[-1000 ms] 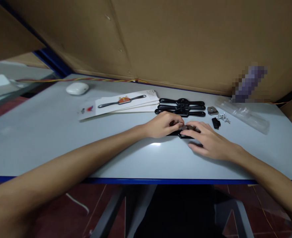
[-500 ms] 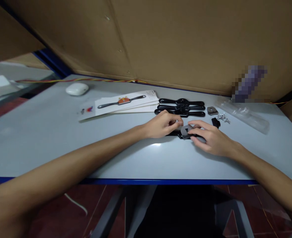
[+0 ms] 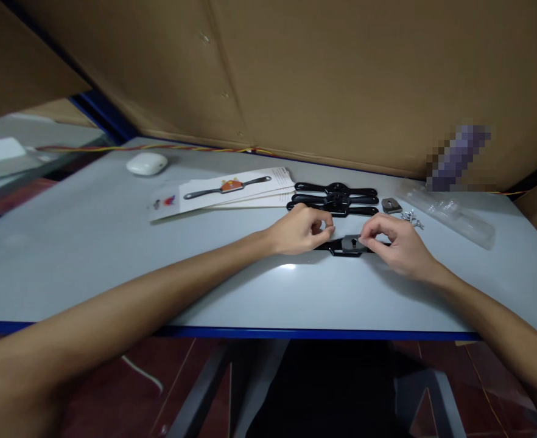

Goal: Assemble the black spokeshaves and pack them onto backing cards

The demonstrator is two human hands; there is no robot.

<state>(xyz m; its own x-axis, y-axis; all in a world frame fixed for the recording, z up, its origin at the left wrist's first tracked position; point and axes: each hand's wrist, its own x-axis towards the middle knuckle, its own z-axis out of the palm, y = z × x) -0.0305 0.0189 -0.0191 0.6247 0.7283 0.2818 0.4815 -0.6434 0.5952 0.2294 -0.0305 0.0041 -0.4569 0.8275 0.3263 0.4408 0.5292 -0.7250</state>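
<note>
A black spokeshave body (image 3: 341, 247) lies on the grey table (image 3: 113, 255) between my hands, with a grey metal blade (image 3: 351, 242) flat on its middle. My left hand (image 3: 301, 230) is curled over the body's left handle, thumb and forefinger pinched at its inner end. My right hand (image 3: 394, 242) covers the right handle, and its fingertips pinch the blade's right edge. Just behind lie three more black bodies (image 3: 335, 198) side by side.
A second grey plate (image 3: 391, 205) and loose screws (image 3: 413, 217) lie right of the spare bodies, beside a clear plastic bag (image 3: 449, 212). Printed leaflets (image 3: 223, 190) and a white oval case (image 3: 147, 163) sit at the left. Cardboard walls (image 3: 341, 79) close off the back.
My right hand has drawn back to the right and uncovered the grey blade, which now lies flat on the body. My left hand has stayed on the left handle.
</note>
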